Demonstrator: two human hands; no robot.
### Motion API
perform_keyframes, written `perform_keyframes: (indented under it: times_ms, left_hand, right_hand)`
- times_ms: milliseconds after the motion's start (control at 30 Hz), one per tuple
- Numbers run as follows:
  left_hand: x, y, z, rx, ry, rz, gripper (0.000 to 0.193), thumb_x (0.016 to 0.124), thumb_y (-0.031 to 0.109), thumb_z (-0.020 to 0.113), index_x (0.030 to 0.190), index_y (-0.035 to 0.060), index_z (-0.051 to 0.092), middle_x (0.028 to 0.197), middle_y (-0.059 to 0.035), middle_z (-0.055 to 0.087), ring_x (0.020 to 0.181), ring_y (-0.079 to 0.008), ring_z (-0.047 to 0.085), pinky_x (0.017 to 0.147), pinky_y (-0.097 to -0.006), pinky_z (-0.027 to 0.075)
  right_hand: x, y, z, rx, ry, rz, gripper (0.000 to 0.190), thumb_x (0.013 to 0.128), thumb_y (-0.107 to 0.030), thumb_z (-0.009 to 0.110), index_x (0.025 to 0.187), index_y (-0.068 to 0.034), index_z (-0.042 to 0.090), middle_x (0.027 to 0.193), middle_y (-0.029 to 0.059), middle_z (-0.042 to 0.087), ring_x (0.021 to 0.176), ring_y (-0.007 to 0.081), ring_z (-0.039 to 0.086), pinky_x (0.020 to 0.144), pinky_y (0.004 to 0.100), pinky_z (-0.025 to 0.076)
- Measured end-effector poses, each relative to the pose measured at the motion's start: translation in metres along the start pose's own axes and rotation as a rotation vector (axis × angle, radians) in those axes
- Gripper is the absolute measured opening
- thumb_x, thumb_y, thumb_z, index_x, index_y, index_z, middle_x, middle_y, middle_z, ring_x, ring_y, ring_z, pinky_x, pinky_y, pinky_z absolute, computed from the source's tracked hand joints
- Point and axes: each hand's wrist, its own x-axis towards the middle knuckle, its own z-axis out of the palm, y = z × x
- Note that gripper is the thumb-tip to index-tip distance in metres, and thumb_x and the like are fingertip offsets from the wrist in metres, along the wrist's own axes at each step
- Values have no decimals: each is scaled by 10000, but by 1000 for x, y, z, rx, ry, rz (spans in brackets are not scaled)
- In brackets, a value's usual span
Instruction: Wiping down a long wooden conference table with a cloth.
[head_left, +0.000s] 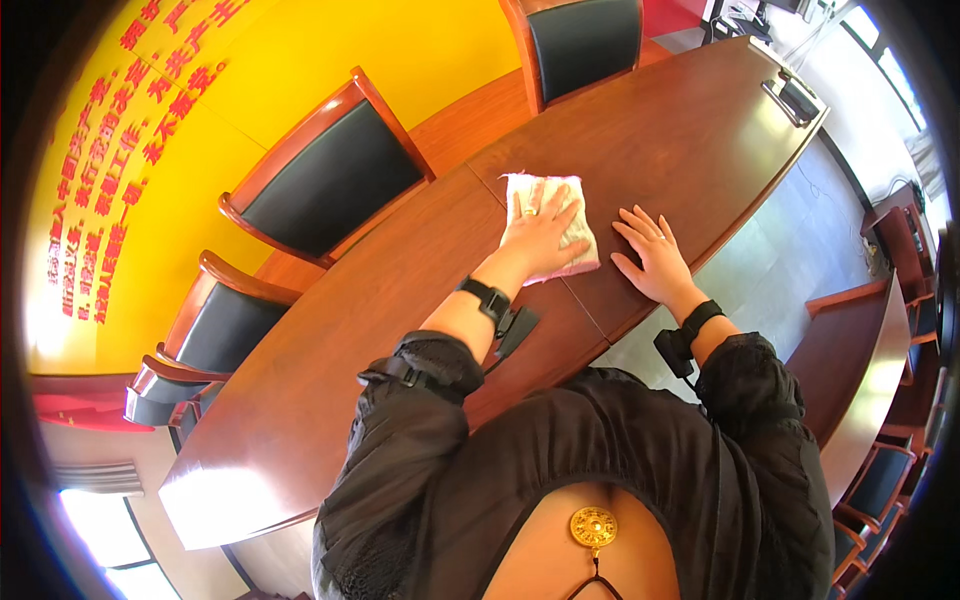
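Note:
My left hand (541, 236) lies flat on a folded whitish cloth (583, 259) with pinkish edges, its fingers spread over the fabric. Under the cloth is a long, polished reddish-brown wooden table (360, 330), and the cloth covers part of a seam in its top. To the right of the cloth, my right hand (654, 259) rests palm down on the tabletop near the edge closest to me. Its fingers are somewhat apart and hold nothing. Both wrists carry black straps with small dark devices.
Wooden chairs with black backs (337, 180) line the table's far side. A dark object with a metal handle (787, 103) sits at the table's right end. Another wooden table (855, 360) stands beyond the grey floor (780, 225). A yellow wall (300, 45) bears red writing.

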Motion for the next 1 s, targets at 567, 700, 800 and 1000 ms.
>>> perform_keyframes:
  times_ms: [567, 700, 800, 1000]
  left_hand:
    - [-122, 26, -6, -130, -105, 476, 866, 744, 468, 671, 1528, 191, 426, 1639, -77, 294, 1532, -389, 139, 1209, -660, 24]
    - [-116, 28, -6, -117, -112, 471, 847, 759, 479, 674, 1522, 199, 435, 1640, -65, 294, 1538, -373, 135, 1213, -651, 22]
    - [-113, 30, -4, -108, -98, 457, 806, 799, 489, 653, 1520, 200, 437, 1643, -58, 288, 1539, -373, 130, 1209, -656, 31]
    - [-91, 47, -1, -69, -73, 376, 781, 840, 489, 629, 1533, 203, 412, 1647, -71, 263, 1543, -380, 113, 1188, -682, 59]
  right_hand:
    - [-1, -2, 1, 8, 3, -26, 501, 952, -389, 615, 1357, -95, 584, 1506, 109, 485, 1467, 307, 345, 1217, 529, 224]
    - [-2, -1, 1, 41, 20, 0, 500, 957, -396, 608, 1358, -98, 586, 1496, 120, 493, 1465, 306, 350, 1219, 518, 222]
    - [-2, -1, 2, 49, 31, 1, 505, 957, -403, 604, 1360, -100, 586, 1492, 125, 495, 1462, 305, 354, 1217, 519, 225]
    - [-1, -4, 4, 51, 39, -15, 515, 947, -418, 607, 1355, -103, 591, 1476, 133, 509, 1455, 319, 364, 1212, 529, 226]
